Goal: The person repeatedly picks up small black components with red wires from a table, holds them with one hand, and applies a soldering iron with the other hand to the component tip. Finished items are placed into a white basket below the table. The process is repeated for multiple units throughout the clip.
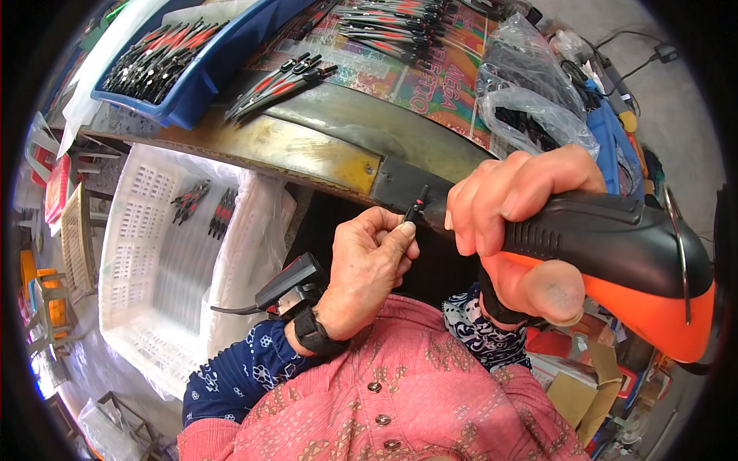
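Note:
My left hand (pixel 367 257) pinches a small black part (pixel 415 211) with a red bit near its tip between thumb and fingers, in front of the bench edge. Close on its right, my right hand (pixel 523 207) is wrapped round an orange and black power tool (pixel 615 238). The tool's nose lies behind my fingers and points toward the small part; whether they touch is hidden. Three or so slim black, grey and red pen-shaped pieces (pixel 278 86) lie on the bench just beyond, and more such pieces (pixel 396 27) are lined up farther back.
A blue bin (pixel 188 107) full of similar pieces stands at the far left of the bench (pixel 307 146). Below it, a white plastic basket (pixel 146 261) with a clear liner holds several more. Plastic bags (pixel 530 84) of black parts lie at the right. An open cardboard box (pixel 588 384) is at lower right.

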`<state>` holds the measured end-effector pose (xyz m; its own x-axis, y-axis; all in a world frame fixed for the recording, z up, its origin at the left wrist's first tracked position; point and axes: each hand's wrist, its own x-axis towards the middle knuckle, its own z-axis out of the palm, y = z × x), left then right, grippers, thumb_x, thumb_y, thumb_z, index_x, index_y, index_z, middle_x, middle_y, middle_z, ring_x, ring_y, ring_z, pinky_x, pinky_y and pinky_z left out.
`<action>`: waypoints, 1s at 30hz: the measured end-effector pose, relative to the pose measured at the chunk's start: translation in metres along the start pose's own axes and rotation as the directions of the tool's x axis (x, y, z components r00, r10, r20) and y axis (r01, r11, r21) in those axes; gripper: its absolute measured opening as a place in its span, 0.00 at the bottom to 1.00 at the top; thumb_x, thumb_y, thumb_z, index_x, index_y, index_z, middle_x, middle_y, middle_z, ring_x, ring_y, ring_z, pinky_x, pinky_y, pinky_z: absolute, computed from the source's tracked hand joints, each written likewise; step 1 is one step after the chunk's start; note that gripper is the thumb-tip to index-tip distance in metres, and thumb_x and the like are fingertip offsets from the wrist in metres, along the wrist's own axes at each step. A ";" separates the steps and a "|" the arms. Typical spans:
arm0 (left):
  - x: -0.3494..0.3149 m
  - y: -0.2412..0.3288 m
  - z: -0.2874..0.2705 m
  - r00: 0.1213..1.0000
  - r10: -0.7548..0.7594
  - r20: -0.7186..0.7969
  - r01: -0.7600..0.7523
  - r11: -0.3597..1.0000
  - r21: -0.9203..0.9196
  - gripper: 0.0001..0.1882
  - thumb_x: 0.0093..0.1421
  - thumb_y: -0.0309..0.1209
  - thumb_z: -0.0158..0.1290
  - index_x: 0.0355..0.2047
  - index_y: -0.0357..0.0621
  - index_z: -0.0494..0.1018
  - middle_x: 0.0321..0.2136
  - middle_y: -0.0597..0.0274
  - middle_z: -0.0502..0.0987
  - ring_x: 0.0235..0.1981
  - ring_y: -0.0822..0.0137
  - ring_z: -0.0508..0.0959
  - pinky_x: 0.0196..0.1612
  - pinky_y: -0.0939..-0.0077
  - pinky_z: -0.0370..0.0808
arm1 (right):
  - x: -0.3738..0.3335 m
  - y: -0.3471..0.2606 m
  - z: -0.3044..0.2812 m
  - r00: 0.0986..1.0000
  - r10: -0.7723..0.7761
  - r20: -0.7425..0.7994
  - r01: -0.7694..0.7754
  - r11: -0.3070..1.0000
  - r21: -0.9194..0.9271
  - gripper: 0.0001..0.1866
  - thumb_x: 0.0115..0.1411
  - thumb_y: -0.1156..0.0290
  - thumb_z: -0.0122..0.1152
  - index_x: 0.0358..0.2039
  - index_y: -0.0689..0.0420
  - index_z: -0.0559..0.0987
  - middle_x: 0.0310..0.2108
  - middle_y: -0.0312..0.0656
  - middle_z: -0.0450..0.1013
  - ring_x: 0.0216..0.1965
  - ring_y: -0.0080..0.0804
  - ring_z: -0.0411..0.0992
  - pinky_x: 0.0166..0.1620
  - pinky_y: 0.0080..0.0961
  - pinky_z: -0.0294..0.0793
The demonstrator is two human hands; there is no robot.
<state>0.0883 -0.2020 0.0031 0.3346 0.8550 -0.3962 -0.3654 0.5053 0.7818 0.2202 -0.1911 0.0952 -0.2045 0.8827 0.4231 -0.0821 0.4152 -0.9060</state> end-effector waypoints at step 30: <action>-0.002 0.003 -0.005 0.999 -0.023 0.044 0.021 0.999 0.036 0.07 0.62 0.29 0.49 0.32 0.38 0.68 0.20 0.67 0.71 0.16 0.81 0.63 0.16 0.89 0.58 | 0.002 0.015 -0.004 0.976 -0.219 0.008 0.216 0.968 0.127 0.44 0.32 0.31 0.64 0.35 0.58 0.66 0.18 0.35 0.66 0.17 0.28 0.67 0.25 0.26 0.69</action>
<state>0.0822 -0.2017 0.0035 0.3808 0.8374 -0.3921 -0.3265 0.5185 0.7903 0.2226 -0.1824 0.0828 -0.1893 0.7688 0.6108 -0.2476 0.5646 -0.7873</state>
